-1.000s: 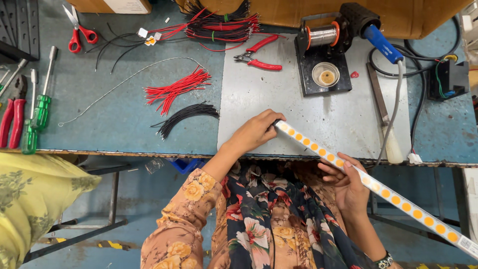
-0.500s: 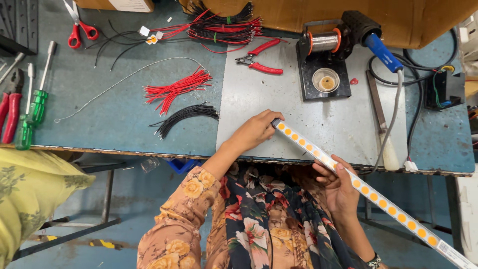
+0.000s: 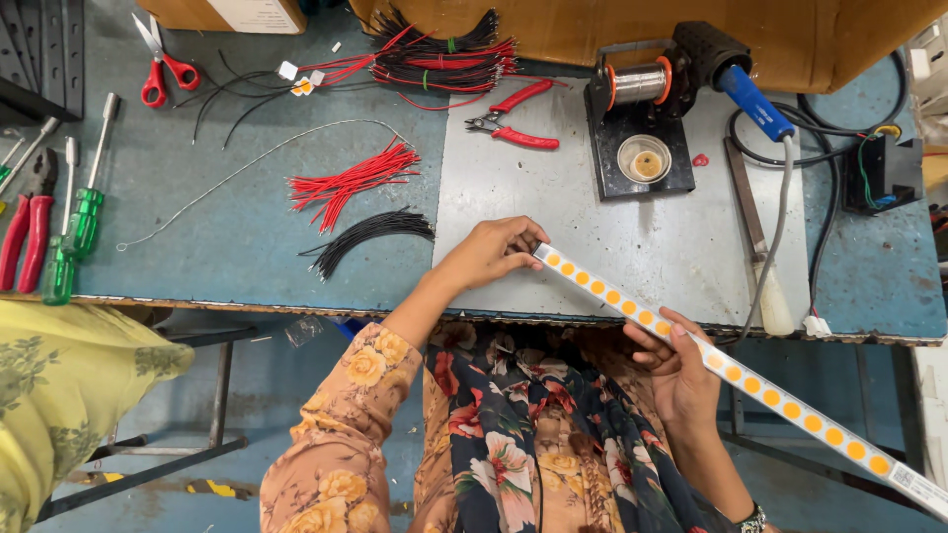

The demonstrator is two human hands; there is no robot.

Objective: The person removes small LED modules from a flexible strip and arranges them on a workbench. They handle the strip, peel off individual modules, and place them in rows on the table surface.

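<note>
1. The bench [image 3: 247,247], blue and worn, is carrying a grey plate [image 3: 691,247] toward its right half, reaching the near edge.
2. A long white LED strip [image 3: 731,370] with orange dots is lying tilted, one end resting on the grey plate near the near edge and the rest jutting out past that edge toward the near right, off the bench.
3. A solder stand [image 3: 642,128] with a wire spool is sitting at the plate's far edge, with a blue-handled iron [image 3: 752,102] resting at its right.
4. The left hand [image 3: 491,252] is pinching the strip's end on the plate, fingers closed on it.
5. The right hand [image 3: 676,370] is cupping the strip from below, just off the near edge, thumb pressing on top.
6. A bundle of red and black wires [image 3: 444,59] is lying at the far edge.
7. Loose red wires [image 3: 346,183] and black wires [image 3: 370,237] are lying mid-bench, just left of the plate.
8. Red pliers [image 3: 513,114] are lying at the plate's far left corner.
9. Red scissors [image 3: 158,64] are lying near the far left corner.
10. Green screwdrivers [image 3: 74,237] are lying along the left edge.
</note>
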